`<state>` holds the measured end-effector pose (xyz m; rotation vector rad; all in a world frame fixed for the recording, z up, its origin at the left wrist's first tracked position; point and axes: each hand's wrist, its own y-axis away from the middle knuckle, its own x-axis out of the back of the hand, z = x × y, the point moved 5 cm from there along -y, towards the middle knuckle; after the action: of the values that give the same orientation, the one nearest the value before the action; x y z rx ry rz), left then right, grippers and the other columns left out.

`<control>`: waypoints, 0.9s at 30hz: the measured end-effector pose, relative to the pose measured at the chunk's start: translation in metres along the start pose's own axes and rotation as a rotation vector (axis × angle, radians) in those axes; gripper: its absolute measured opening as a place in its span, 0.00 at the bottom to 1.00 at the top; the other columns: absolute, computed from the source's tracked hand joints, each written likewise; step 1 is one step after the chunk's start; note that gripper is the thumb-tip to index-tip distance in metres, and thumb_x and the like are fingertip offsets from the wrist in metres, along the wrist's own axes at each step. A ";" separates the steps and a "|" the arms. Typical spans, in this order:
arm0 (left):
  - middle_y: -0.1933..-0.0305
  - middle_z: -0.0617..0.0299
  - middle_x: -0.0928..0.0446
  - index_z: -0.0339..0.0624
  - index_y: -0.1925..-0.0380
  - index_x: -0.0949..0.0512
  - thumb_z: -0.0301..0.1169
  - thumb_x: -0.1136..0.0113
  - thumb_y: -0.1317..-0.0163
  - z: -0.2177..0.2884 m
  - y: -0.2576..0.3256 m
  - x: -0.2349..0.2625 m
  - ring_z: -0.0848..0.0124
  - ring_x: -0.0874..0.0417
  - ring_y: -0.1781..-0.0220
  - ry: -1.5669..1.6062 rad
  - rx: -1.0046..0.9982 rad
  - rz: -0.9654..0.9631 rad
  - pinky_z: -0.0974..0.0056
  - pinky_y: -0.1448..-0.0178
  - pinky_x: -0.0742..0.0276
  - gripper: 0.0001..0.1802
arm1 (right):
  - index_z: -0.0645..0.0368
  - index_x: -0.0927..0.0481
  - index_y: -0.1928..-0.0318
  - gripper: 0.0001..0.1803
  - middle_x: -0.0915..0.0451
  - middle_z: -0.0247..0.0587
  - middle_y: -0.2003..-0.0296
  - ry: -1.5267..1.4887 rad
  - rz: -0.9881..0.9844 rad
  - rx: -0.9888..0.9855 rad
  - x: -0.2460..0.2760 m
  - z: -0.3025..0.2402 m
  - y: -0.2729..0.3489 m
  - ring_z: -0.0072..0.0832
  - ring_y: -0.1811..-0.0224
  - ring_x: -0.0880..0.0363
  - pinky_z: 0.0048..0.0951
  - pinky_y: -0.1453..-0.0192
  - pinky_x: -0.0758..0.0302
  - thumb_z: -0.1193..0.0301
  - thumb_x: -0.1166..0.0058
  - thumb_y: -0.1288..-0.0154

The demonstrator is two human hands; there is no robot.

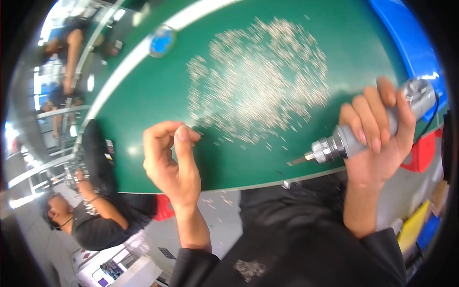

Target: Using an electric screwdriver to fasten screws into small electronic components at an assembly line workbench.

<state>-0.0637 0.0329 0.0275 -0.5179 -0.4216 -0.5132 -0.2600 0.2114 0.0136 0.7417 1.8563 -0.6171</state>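
My left hand (pixel 173 160) is raised over the front left of the green table, thumb and forefinger pinched together. A tiny pale bit shows at the fingertips, too small and blurred to name. My right hand (pixel 375 129) is wrapped round the body of a grey electric rotary tool (pixel 353 140) at the front right. The tool's metal chuck and thin bit (pixel 299 161) point left, above the table near its front edge. Many small silvery pieces (pixel 253 81) lie in a loose, motion-blurred heap on the table beyond both hands.
A round blue-topped object (pixel 163 41) stands at the table's far left edge. A blue bin (pixel 406 33) borders the far right, and a red object (pixel 423 152) sits below the right edge. Another person (pixel 95 217) is seated at the left. Loose bits lie on the floor (pixel 217 205).
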 end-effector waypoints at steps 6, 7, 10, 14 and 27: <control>0.76 0.55 0.22 0.32 0.67 0.24 0.24 0.44 0.36 -0.068 -0.121 0.046 0.69 0.20 0.74 -0.660 -0.230 -0.012 0.65 0.64 0.25 0.05 | 0.55 0.34 0.65 0.09 0.39 0.28 0.86 0.012 0.165 -0.019 0.015 0.010 0.018 0.18 0.87 0.40 0.25 0.75 0.37 0.65 0.58 0.29; 0.69 0.52 0.22 0.35 0.61 0.25 0.28 0.43 0.37 -0.082 -0.146 0.053 0.61 0.20 0.68 -0.749 -0.166 0.006 0.59 0.61 0.25 0.08 | 0.55 0.34 0.65 0.09 0.39 0.28 0.86 0.004 0.153 -0.008 0.016 0.008 0.020 0.18 0.87 0.40 0.25 0.75 0.37 0.65 0.58 0.29; 0.56 0.47 0.23 0.38 0.51 0.28 0.37 0.42 0.39 -0.135 -0.206 0.078 0.51 0.21 0.56 -0.931 -0.011 0.077 0.52 0.53 0.26 0.20 | 0.55 0.34 0.66 0.09 0.39 0.28 0.86 0.045 0.095 0.012 0.015 0.010 0.022 0.20 0.87 0.39 0.26 0.75 0.37 0.66 0.57 0.30; 0.46 0.39 0.28 0.38 0.45 0.33 0.50 0.39 0.44 -0.170 -0.250 0.082 0.43 0.24 0.45 -0.967 0.252 0.106 0.49 0.42 0.28 0.34 | 0.55 0.33 0.67 0.08 0.38 0.30 0.87 0.070 0.086 -0.023 0.018 0.014 0.021 0.23 0.88 0.37 0.28 0.75 0.35 0.66 0.55 0.33; 0.62 0.42 0.22 0.34 0.57 0.26 0.34 0.41 0.45 -0.202 -0.276 0.089 0.46 0.21 0.55 -0.907 0.045 0.118 0.49 0.50 0.27 0.18 | 0.55 0.34 0.68 0.09 0.38 0.31 0.87 0.071 0.099 -0.066 0.013 0.016 0.018 0.22 0.87 0.37 0.28 0.76 0.35 0.65 0.55 0.32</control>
<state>-0.0965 -0.3184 0.0112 -0.7138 -1.2555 -0.1243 -0.2412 0.2149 -0.0060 0.8156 1.8830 -0.4695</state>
